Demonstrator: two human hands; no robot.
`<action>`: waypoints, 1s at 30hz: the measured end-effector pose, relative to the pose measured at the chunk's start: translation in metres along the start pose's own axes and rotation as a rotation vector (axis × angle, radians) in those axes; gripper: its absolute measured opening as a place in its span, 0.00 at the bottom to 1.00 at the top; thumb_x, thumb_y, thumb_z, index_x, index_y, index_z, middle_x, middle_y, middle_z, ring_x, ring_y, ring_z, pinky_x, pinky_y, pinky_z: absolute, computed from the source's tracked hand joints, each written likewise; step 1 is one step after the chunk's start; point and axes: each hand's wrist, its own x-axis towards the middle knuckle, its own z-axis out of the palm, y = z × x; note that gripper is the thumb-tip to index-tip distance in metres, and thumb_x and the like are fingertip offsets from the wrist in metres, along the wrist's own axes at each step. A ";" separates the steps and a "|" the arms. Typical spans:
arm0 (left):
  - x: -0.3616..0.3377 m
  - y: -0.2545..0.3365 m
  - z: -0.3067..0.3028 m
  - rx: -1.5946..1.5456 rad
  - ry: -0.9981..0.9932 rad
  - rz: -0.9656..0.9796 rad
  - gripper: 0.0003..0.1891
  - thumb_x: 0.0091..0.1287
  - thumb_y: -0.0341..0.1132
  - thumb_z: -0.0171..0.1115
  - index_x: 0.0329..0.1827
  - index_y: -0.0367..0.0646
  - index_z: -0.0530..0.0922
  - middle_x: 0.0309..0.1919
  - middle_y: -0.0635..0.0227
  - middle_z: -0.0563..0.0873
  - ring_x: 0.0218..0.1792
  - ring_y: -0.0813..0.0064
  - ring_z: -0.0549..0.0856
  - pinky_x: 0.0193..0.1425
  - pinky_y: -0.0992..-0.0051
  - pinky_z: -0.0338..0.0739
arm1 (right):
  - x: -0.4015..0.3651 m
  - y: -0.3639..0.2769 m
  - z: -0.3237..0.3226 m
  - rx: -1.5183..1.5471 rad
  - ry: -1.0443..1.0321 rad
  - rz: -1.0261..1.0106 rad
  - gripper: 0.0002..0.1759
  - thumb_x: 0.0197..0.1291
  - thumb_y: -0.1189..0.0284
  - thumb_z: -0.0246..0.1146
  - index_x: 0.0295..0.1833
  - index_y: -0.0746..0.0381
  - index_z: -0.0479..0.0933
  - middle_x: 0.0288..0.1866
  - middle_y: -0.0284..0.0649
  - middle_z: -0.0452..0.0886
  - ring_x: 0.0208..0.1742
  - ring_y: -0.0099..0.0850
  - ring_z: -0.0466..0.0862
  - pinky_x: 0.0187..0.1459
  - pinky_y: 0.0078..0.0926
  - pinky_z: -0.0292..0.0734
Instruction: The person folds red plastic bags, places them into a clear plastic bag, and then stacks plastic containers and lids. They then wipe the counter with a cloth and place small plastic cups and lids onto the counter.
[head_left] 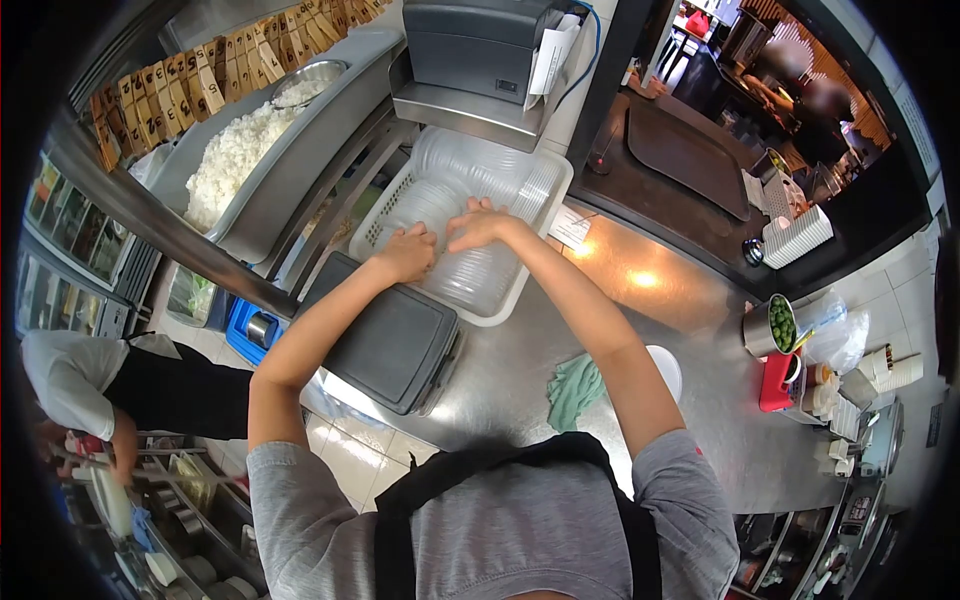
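Both of my hands reach into a white perforated plastic basket (542,205) on the steel counter (520,360). The basket holds stacks of clear plastic lids or containers (455,170). My left hand (408,250) rests on the clear plastic at the basket's near left side, fingers curled onto it. My right hand (478,226) lies just right of it, fingers spread and pressing on the same stack. Whether either hand grips a piece is hard to tell.
A dark grey lidded bin (395,335) sits left of the basket. A green cloth (574,388) and a white lid (666,368) lie near me. A rice tray (235,155) stands far left, a receipt printer (470,45) behind. Another person (90,385) works at lower left.
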 end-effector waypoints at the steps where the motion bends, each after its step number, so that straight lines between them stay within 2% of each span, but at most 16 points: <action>1: 0.002 -0.001 0.000 -0.006 -0.007 -0.013 0.12 0.44 0.35 0.72 0.33 0.54 0.84 0.47 0.77 0.74 0.58 0.72 0.66 0.58 0.60 0.68 | -0.001 -0.001 0.000 -0.006 -0.006 -0.027 0.31 0.43 0.44 0.61 0.57 0.35 0.71 0.63 0.46 0.58 0.69 0.51 0.51 0.59 0.68 0.49; 4: 0.003 -0.004 0.002 -0.026 0.019 0.002 0.12 0.44 0.34 0.72 0.33 0.54 0.83 0.47 0.78 0.75 0.57 0.73 0.67 0.58 0.60 0.68 | -0.005 -0.002 -0.001 0.002 0.028 -0.100 0.34 0.43 0.42 0.61 0.57 0.43 0.72 0.61 0.50 0.63 0.65 0.51 0.60 0.61 0.61 0.52; 7: 0.004 -0.009 -0.002 -0.077 0.048 0.031 0.13 0.44 0.33 0.72 0.34 0.53 0.82 0.46 0.78 0.75 0.57 0.72 0.67 0.58 0.60 0.68 | -0.003 0.017 -0.003 0.369 0.241 -0.360 0.43 0.43 0.37 0.59 0.58 0.57 0.70 0.58 0.54 0.69 0.59 0.50 0.69 0.62 0.47 0.59; 10: -0.001 -0.006 -0.008 -0.134 0.077 0.037 0.12 0.44 0.30 0.70 0.34 0.51 0.81 0.45 0.75 0.76 0.57 0.71 0.68 0.59 0.56 0.68 | 0.005 0.032 -0.026 0.237 -0.060 0.146 0.52 0.43 0.32 0.55 0.56 0.71 0.70 0.57 0.57 0.71 0.58 0.48 0.73 0.59 0.36 0.66; 13: -0.003 -0.006 -0.007 -0.116 0.123 0.048 0.15 0.43 0.30 0.71 0.36 0.50 0.80 0.46 0.76 0.76 0.57 0.71 0.69 0.58 0.56 0.70 | 0.004 0.026 -0.001 0.201 0.140 0.189 0.56 0.43 0.29 0.52 0.55 0.75 0.71 0.60 0.62 0.68 0.62 0.49 0.69 0.59 0.38 0.67; 16: -0.004 -0.003 -0.009 -0.131 0.139 0.045 0.15 0.44 0.28 0.69 0.37 0.47 0.79 0.46 0.74 0.76 0.56 0.69 0.70 0.56 0.60 0.71 | 0.008 0.036 -0.021 0.263 -0.021 0.126 0.57 0.44 0.29 0.51 0.56 0.76 0.70 0.63 0.65 0.63 0.66 0.53 0.64 0.62 0.42 0.62; 20: 0.000 -0.005 -0.016 -0.256 0.267 0.090 0.11 0.50 0.25 0.61 0.38 0.43 0.80 0.46 0.65 0.77 0.52 0.59 0.75 0.59 0.63 0.70 | 0.001 0.036 -0.006 0.536 0.012 0.190 0.58 0.44 0.29 0.51 0.59 0.76 0.67 0.64 0.66 0.61 0.68 0.54 0.60 0.65 0.43 0.57; 22: 0.002 0.000 -0.028 -0.371 0.241 0.045 0.13 0.52 0.24 0.58 0.42 0.42 0.78 0.47 0.61 0.77 0.51 0.55 0.76 0.58 0.61 0.69 | 0.004 0.037 0.005 0.600 0.056 0.217 0.59 0.44 0.28 0.51 0.59 0.76 0.67 0.64 0.65 0.62 0.68 0.55 0.59 0.65 0.42 0.56; 26: 0.013 0.003 -0.031 -0.569 0.341 0.074 0.19 0.54 0.25 0.56 0.51 0.41 0.73 0.47 0.55 0.77 0.51 0.50 0.75 0.58 0.60 0.69 | 0.016 0.046 0.001 0.614 0.133 0.272 0.53 0.51 0.31 0.45 0.60 0.74 0.67 0.63 0.63 0.63 0.67 0.53 0.62 0.65 0.42 0.58; 30: 0.055 0.006 -0.009 -0.561 0.590 0.131 0.20 0.61 0.30 0.52 0.58 0.42 0.66 0.50 0.49 0.76 0.51 0.46 0.75 0.59 0.61 0.68 | 0.014 0.046 0.011 0.527 0.180 0.277 0.46 0.58 0.37 0.39 0.61 0.71 0.67 0.61 0.62 0.67 0.64 0.51 0.67 0.63 0.40 0.62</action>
